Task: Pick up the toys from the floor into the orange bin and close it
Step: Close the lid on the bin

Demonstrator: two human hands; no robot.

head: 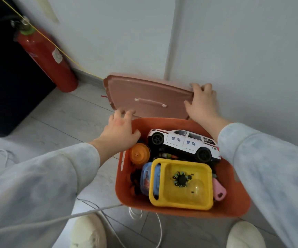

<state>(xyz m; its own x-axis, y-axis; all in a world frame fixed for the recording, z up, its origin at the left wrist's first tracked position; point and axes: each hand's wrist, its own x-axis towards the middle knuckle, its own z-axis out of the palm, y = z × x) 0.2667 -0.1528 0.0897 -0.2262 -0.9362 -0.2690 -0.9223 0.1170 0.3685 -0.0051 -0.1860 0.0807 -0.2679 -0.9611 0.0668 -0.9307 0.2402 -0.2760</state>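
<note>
Two large surfaces frame the scene: a pale wall (234,42) from 12 to 3 o'clock and a grey tiled floor (69,119) below it. A dark panel (5,77) fills the 9 to 10 o'clock side.

The orange bin (234,203) stands on the floor just right of centre, uncovered and packed with toys. Its lid (144,90), a dull pink, stands on edge at the bin's 12 o'clock, tilted back against the wall with its handle facing the camera. A red fire extinguisher (44,56) stands at 10 o'clock, well apart from the bin.

Inside the bin, a yellow tray (180,197) lies at 6 o'clock. A white police car (184,142) lies across the 12 o'clock side.

The right hand (202,102) grips the lid at its right edge, fingers hooked over the upper corner and thumb on the front face. The left hand (119,131) reaches over the bin's 10 o'clock rim with fingers spread and loosely bent, holding nothing. Its tips are at the lid's lower left edge; whether they touch cannot be told.

Two pale shoes (89,231) show at 6 o'clock. A white cable (91,212) trails between them and the bin.

Smaller contents: a blue toy (147,178) touching the tray's 9 o'clock side, an orange top (138,153) at the bin's 9 o'clock, a pink piece (218,191) at the tray's 3 o'clock, and a black geared piece (181,179) lying in the tray.
</note>
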